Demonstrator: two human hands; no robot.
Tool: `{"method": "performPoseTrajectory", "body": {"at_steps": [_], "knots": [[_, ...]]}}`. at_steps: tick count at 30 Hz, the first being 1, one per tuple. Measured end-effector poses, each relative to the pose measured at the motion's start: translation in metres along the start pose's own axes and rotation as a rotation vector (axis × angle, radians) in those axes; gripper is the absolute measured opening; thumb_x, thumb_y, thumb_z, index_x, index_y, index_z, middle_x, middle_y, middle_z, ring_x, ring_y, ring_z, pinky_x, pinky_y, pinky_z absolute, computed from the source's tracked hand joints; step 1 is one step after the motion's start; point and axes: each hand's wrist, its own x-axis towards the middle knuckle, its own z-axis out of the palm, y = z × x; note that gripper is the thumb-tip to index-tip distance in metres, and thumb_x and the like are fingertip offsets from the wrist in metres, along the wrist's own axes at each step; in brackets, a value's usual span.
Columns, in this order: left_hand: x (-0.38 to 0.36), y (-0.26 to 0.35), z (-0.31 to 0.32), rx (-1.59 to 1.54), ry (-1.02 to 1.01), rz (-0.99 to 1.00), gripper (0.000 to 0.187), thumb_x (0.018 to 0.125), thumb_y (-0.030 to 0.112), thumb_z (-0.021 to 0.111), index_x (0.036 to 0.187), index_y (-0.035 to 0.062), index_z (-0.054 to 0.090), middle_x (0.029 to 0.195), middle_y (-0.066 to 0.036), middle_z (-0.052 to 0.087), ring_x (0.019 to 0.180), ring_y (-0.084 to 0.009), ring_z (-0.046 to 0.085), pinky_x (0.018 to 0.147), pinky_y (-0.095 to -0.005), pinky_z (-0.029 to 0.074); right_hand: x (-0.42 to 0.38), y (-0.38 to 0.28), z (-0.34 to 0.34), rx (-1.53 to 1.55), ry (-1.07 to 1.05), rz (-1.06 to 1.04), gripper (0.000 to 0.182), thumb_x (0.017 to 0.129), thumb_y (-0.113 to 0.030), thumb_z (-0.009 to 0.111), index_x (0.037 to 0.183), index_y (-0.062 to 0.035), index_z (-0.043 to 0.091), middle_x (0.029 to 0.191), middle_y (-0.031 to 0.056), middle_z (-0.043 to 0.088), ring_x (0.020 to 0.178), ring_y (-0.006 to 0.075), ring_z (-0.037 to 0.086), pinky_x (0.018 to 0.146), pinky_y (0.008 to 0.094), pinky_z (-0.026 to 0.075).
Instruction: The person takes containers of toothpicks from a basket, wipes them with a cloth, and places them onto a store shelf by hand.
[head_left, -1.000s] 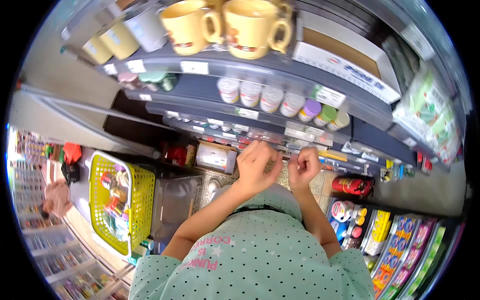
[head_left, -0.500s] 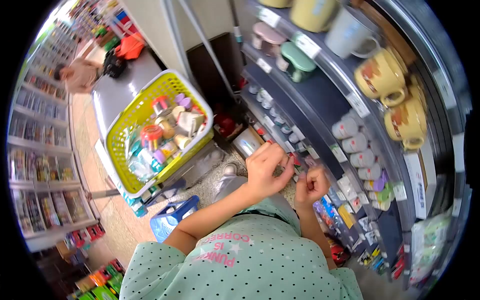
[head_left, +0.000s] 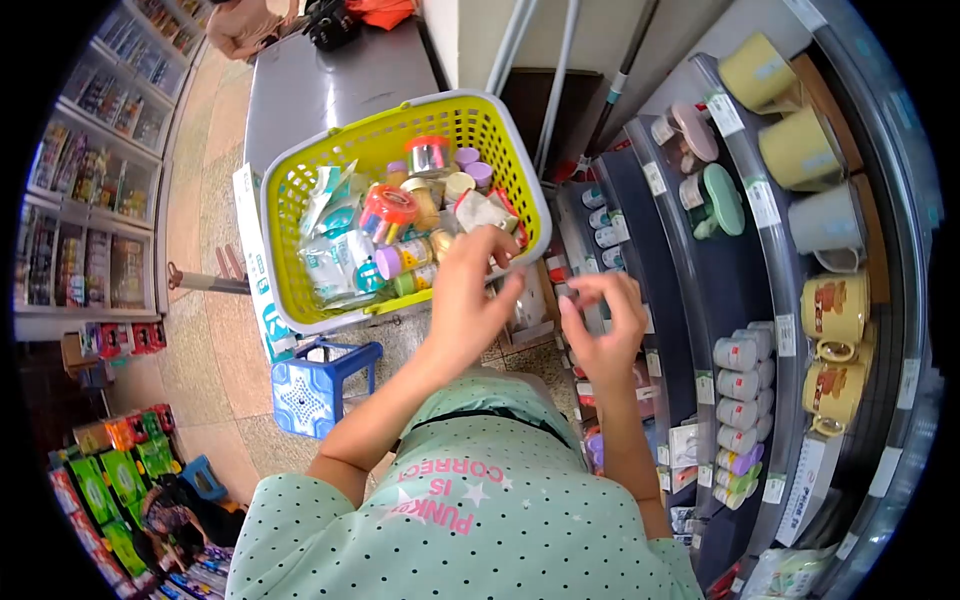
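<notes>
My left hand (head_left: 474,298) is raised at the near right edge of a yellow-green basket (head_left: 285,230), its fingers curved and apart, with nothing seen in it. To its right, my right hand (head_left: 606,325) hangs before the shelves, thumb and forefinger bent toward each other with a gap between them. The two hands do not touch. Inside the basket lie a red-lidded jar (head_left: 388,208), another red-lidded container (head_left: 429,156), a purple-capped bottle (head_left: 402,258), plastic packets (head_left: 335,270) and several other small containers.
The basket rests at the end of a grey counter (head_left: 330,85). A blue stool (head_left: 310,395) stands on the floor below. Shelves on the right hold yellow mugs (head_left: 836,308), a green-lidded cup (head_left: 722,200) and white containers (head_left: 738,385). A person (head_left: 240,28) is at the top left.
The view has turned, bringing the basket and counter closer to the middle. My hands have moved slightly apart and their fingers have loosened from a tighter curl.
</notes>
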Motion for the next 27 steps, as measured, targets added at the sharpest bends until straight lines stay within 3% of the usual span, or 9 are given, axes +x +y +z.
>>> {"method": "performPoseTrajectory", "body": {"at_steps": [2,4,9,12,17,20,26,27], "knots": [[0.002,-0.019,-0.015,0.061,0.015,-0.020,0.020,0.079,0.001,0.068,0.097,0.0022,0.059,0.087,-0.009,0.059,0.078,-0.0228,0.054,0.071,-0.0339,0.044,0.024,0.005,0.014,-0.048,-0.119,-0.102,0.020,0.075,-0.005,0.075,0.093,-0.0087,0.068,0.080,0.0038,0.061,0.079,0.0249,0.057,0.074,0.0370,0.042],[0.004,-0.031,-0.028,0.133,0.023,-0.037,0.020,0.079,0.001,0.068,0.098,0.0018,0.060,0.087,-0.010,0.059,0.078,-0.0237,0.054,0.072,-0.0352,0.045,0.040,0.011,0.029,-0.101,-0.238,-0.145,0.026,0.076,-0.004,0.074,0.101,-0.0096,0.071,0.100,0.0043,0.067,0.099,0.0267,0.060,0.089,0.0408,0.045],[0.003,-0.047,-0.047,0.207,0.000,-0.073,0.022,0.078,0.001,0.067,0.100,0.0016,0.060,0.088,-0.011,0.061,0.083,-0.0277,0.058,0.075,-0.0390,0.047,0.070,0.025,0.069,-0.157,-0.487,-0.238,0.041,0.071,0.005,0.070,0.110,-0.0076,0.072,0.111,0.0067,0.069,0.110,0.0278,0.060,0.097,0.0418,0.047],[0.002,-0.057,-0.053,0.223,-0.036,-0.072,0.023,0.079,0.002,0.067,0.100,0.0019,0.060,0.089,-0.013,0.062,0.088,-0.0311,0.060,0.078,-0.0412,0.047,0.082,0.041,0.090,-0.348,-0.687,-0.303,0.044,0.071,0.007,0.067,0.111,-0.0075,0.071,0.112,0.0064,0.069,0.112,0.0273,0.059,0.098,0.0410,0.046],[0.001,-0.065,-0.063,0.266,-0.075,-0.100,0.023,0.079,0.003,0.066,0.101,0.0025,0.061,0.092,-0.013,0.063,0.092,-0.0344,0.060,0.081,-0.0439,0.048,0.091,0.062,0.115,-0.484,-0.811,-0.271,0.028,0.067,0.005,0.070,0.092,-0.0065,0.073,0.097,0.0051,0.070,0.103,0.0268,0.060,0.092,0.0406,0.045],[0.002,-0.069,-0.067,0.286,-0.080,-0.101,0.023,0.079,0.003,0.066,0.101,0.0030,0.061,0.093,-0.013,0.064,0.093,-0.0346,0.059,0.081,-0.0448,0.048,0.095,0.062,0.119,-0.465,-0.848,-0.241,0.022,0.068,0.003,0.071,0.089,-0.0055,0.071,0.092,0.0068,0.070,0.098,0.0291,0.062,0.092,0.0420,0.045],[0.003,-0.089,-0.070,0.338,-0.151,-0.042,0.024,0.080,0.004,0.066,0.103,0.0047,0.063,0.095,-0.013,0.065,0.094,-0.0355,0.059,0.082,-0.0459,0.048,0.105,0.048,0.100,-0.241,-0.647,-0.054,0.018,0.072,0.003,0.069,0.089,-0.0029,0.067,0.082,0.0116,0.069,0.087,0.0359,0.064,0.091,0.0445,0.047],[0.003,-0.093,-0.068,0.342,-0.166,-0.024,0.025,0.080,0.005,0.067,0.105,0.0050,0.064,0.094,-0.014,0.066,0.093,-0.0357,0.060,0.082,-0.0461,0.048,0.107,0.049,0.096,-0.208,-0.638,-0.092,0.016,0.074,0.005,0.067,0.089,-0.0003,0.065,0.088,0.0130,0.072,0.091,0.0314,0.069,0.092,0.0405,0.049]]}}
